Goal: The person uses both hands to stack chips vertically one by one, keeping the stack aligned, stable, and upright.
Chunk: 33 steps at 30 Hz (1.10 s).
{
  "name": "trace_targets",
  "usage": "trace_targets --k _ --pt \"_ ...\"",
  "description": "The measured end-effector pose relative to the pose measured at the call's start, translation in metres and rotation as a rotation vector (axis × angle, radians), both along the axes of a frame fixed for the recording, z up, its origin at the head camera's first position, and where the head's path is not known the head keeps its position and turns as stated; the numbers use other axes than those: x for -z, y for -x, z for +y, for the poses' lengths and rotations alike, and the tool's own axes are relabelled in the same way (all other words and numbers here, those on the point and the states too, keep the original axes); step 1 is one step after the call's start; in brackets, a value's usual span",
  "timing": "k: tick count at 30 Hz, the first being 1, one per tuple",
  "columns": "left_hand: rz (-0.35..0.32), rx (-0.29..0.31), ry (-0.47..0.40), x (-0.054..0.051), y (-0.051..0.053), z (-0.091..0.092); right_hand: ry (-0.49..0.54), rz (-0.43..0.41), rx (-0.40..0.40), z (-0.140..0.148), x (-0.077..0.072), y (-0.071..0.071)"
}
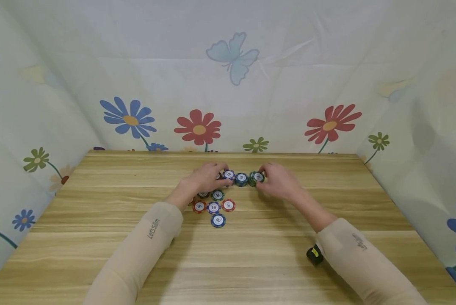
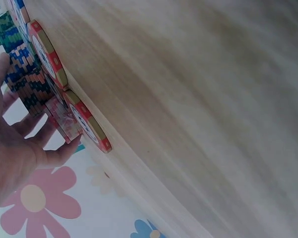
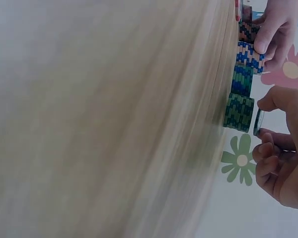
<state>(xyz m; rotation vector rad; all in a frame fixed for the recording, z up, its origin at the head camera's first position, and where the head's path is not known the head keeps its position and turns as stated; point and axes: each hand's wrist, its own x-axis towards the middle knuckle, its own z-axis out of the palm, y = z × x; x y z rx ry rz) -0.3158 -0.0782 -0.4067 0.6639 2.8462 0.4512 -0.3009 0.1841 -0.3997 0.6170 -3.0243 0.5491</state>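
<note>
Several stacks of poker chips stand in a row near the table's back edge. My left hand [image 1: 205, 178] is at the row's left part, its thumb and fingers around the stack of blue-and-white chips [image 1: 229, 174]. In the left wrist view, its fingers [image 2: 52, 157] spread along the neighbouring stacks. My right hand [image 1: 283, 181] pinches a single green poker chip [image 3: 259, 122] between thumb and fingertip. That chip is held just above the green stack [image 3: 238, 113] at the right end, apart from it. Between these stands a blue-green stack [image 1: 241, 178].
Loose chips lie flat in front of the row, among them a red chip [image 1: 228, 205], a blue one [image 1: 214, 207] and a dark blue-green one [image 1: 218, 220]. By the right cuff is a small black object [image 1: 314, 255] with a yellow label. A flowered cloth [image 1: 281, 101] hangs behind the table.
</note>
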Motion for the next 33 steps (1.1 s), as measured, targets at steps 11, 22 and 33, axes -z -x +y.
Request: trace_targets --k 11,22,33 --pt "0.004 0.003 0.007 0.0013 0.0014 -0.0002 -0.019 0.008 -0.031 -0.0012 0.0045 0.0053" --pt "-0.002 0.01 -0.006 0.0001 0.0 -0.0015 0.006 -0.014 -0.045 0.002 0.0039 0.0065" --pt "-0.001 0.001 -0.003 0.0009 -0.0001 -0.0007 0.016 -0.005 -0.017 -0.0014 0.0083 0.0085"
